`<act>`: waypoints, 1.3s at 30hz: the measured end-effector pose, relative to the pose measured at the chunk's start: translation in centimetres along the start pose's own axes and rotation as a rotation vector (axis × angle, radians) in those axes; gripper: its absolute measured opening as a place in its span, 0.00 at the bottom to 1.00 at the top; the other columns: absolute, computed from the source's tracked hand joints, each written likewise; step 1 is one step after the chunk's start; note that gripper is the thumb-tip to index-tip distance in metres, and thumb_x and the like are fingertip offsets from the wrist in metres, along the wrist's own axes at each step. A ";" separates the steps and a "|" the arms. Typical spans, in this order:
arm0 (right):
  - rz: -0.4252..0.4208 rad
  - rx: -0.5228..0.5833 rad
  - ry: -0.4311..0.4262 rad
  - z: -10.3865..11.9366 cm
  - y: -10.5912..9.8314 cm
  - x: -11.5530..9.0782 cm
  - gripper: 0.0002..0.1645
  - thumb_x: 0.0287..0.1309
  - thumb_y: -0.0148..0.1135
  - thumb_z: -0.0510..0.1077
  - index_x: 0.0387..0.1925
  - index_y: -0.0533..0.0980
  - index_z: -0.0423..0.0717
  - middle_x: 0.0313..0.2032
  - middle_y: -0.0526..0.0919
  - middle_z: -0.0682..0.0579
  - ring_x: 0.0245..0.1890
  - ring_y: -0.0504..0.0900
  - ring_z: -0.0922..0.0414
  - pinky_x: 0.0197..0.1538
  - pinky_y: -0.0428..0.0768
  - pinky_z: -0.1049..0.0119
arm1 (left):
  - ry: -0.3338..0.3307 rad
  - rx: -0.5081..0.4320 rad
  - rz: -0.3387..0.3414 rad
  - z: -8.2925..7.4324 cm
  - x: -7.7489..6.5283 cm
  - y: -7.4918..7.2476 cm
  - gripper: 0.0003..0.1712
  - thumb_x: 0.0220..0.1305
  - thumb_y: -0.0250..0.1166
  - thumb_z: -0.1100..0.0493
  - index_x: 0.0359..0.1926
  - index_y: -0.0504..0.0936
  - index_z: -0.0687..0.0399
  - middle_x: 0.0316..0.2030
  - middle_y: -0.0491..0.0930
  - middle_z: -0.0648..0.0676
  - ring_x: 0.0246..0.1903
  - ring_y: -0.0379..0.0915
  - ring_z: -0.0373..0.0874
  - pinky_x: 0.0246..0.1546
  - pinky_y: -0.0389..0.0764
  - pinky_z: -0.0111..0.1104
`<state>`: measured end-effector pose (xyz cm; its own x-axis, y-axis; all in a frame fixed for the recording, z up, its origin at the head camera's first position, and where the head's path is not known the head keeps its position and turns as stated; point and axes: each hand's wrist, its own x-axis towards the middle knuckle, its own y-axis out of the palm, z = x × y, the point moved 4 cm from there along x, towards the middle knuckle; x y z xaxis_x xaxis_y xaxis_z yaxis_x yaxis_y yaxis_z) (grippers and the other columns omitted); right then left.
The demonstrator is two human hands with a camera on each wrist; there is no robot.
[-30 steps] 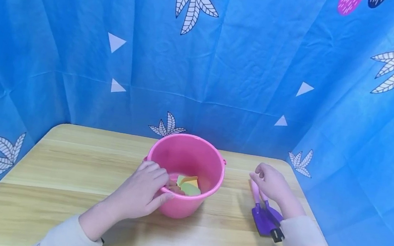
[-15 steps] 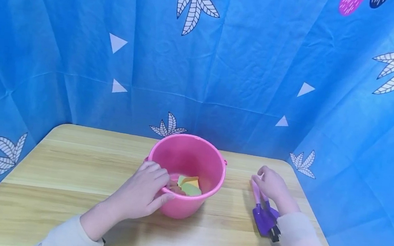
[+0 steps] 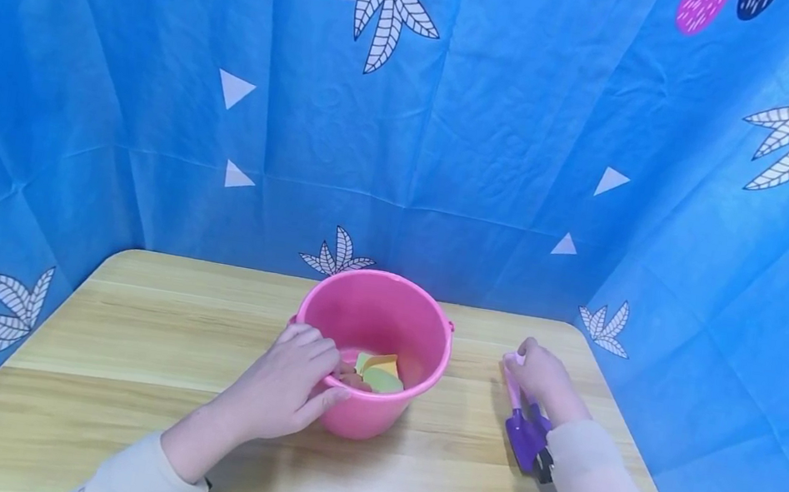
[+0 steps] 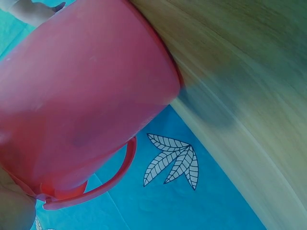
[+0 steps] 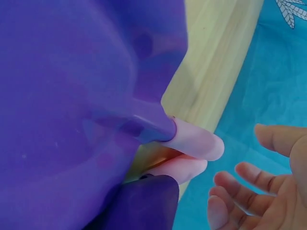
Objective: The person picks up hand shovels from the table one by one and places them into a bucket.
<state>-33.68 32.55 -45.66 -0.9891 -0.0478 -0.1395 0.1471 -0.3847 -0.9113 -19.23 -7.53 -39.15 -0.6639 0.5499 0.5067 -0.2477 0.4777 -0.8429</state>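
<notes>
My left hand (image 3: 284, 386) grips the near left rim of a pink bucket (image 3: 358, 419), thumb outside and fingers over the edge. Inside the bucket lie small green, yellow and reddish-brown pieces (image 3: 382, 379). The left wrist view shows the bucket's side (image 4: 91, 91) and its hanging handle (image 4: 112, 182). My right hand (image 3: 544, 376) is over the pink handles of two toy shovels (image 3: 524, 442) with purple blades. In the right wrist view, the right hand's loosely bent fingers (image 5: 247, 201) are spread from the thumb, with a gap before the pink handles (image 5: 196, 143).
Light wooden table (image 3: 148, 329) carries the bucket near its middle and the shovels toward its right edge. A blue patterned curtain (image 3: 420, 115) hangs behind the table and along both sides.
The right hand has lowered slightly and come closer over the shovel handles, its forearm shifting left over the blades. My left hand and the bucket have stayed in place.
</notes>
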 end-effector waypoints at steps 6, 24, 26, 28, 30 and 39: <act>0.018 0.003 0.023 -0.1 0.6 0.0 0.33 0.73 0.47 0.58 0.57 0.64 0.31 0.49 0.78 0.31 0.41 0.80 0.42 0.47 0.79 0.44 | 0.008 -0.002 -0.001 0.0 0.0 0.0 0.20 0.72 0.55 0.36 0.42 0.80 0.46 0.35 0.74 0.41 0.44 0.66 0.39 0.60 0.63 0.44; 0.061 -0.023 0.077 0.5 1.8 0.5 0.40 0.74 0.46 0.53 0.67 0.51 0.21 0.54 0.72 0.21 0.51 0.76 0.32 0.57 0.74 0.39 | 0.013 0.000 -0.009 0.1 -0.1 0.2 0.20 0.72 0.55 0.36 0.43 0.80 0.45 0.35 0.74 0.40 0.45 0.66 0.39 0.60 0.63 0.44; 0.065 -0.029 0.079 0.4 1.9 0.6 0.43 0.74 0.45 0.53 0.68 0.47 0.20 0.53 0.72 0.20 0.53 0.75 0.31 0.60 0.71 0.39 | 0.015 0.000 -0.010 0.1 -0.1 0.1 0.20 0.72 0.55 0.36 0.42 0.80 0.45 0.35 0.74 0.40 0.45 0.66 0.39 0.60 0.63 0.44; 0.068 -0.040 0.082 0.4 2.0 0.8 0.45 0.74 0.45 0.52 0.69 0.44 0.18 0.52 0.73 0.20 0.53 0.76 0.32 0.61 0.71 0.40 | 0.015 -0.001 -0.010 0.1 0.0 0.1 0.20 0.72 0.55 0.36 0.42 0.80 0.45 0.35 0.74 0.40 0.45 0.66 0.39 0.60 0.63 0.44; 0.065 -0.058 0.078 0.5 2.1 0.9 0.46 0.73 0.46 0.52 0.68 0.43 0.17 0.52 0.73 0.19 0.52 0.76 0.32 0.61 0.71 0.41 | 0.012 -0.001 -0.008 0.1 0.0 0.1 0.20 0.72 0.54 0.36 0.42 0.80 0.45 0.35 0.74 0.40 0.45 0.66 0.39 0.60 0.63 0.44; 0.092 -0.099 0.082 0.6 2.9 1.5 0.46 0.73 0.49 0.47 0.68 0.39 0.15 0.34 0.81 0.27 0.30 0.79 0.41 0.53 0.77 0.47 | -0.007 -0.006 0.005 0.1 -0.1 0.0 0.21 0.71 0.54 0.35 0.44 0.81 0.44 0.36 0.75 0.40 0.46 0.66 0.38 0.61 0.63 0.44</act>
<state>-34.73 30.80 -48.27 -0.9679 -0.0020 -0.2514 0.2413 -0.2890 -0.9264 -19.27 -7.64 -39.22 -0.6703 0.5473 0.5012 -0.2405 0.4787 -0.8444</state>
